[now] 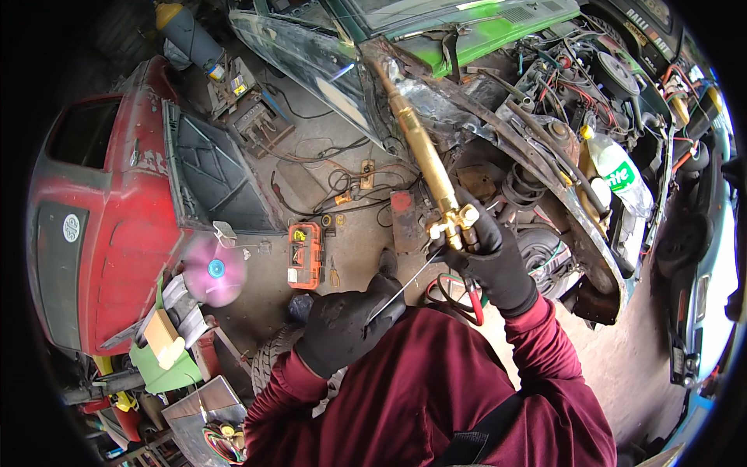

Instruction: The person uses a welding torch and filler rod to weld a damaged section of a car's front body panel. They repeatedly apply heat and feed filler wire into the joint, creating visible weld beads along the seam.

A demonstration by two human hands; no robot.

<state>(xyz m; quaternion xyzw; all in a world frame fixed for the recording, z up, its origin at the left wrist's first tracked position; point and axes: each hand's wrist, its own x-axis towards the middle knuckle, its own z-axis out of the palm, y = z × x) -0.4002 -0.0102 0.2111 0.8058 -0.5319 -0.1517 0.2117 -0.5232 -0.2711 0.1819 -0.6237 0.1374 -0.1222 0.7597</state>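
Torch at the car's stripped front corner, rod ready.
My right hand (494,261), black glove, has its grip clamped on the brass torch (426,159), tip far-centre against the rusty panel edge (405,78). My left hand (346,323) pinches a thin wire rod (408,284), near-centre. I judge it early: seam metal looks bare, pitted, no finished bead I can see. Red hose (475,303) loops below the right glove.

Torch (424,156) tip lost vs. car body (467,117), hoses (455,292) hidden behind right hand (490,253), filler rod (405,284) end too thin to tell.
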